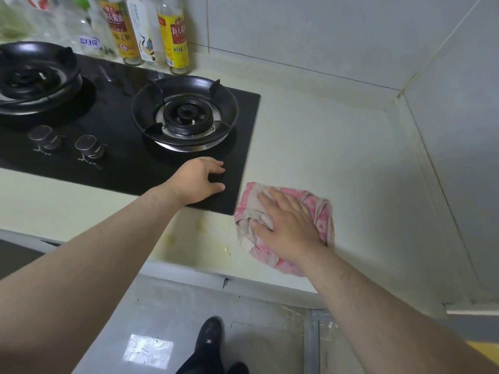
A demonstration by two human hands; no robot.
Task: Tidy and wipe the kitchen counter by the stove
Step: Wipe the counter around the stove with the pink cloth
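Right hand (289, 225): fingers spread flat, palm pressing crumpled pink-and-white cloth (320, 209) onto cream stone counter (324, 147), just right of black glass two-burner stove (116, 103), near front edge. Left hand (199, 182): fingers loosely curved, tips resting on stove's front right corner, nothing held. Row of labelled sauce bottles (122, 31) behind stove, against wall.

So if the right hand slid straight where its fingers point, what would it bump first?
Probably the stove, at its right edge, just past the rag under the right hand.
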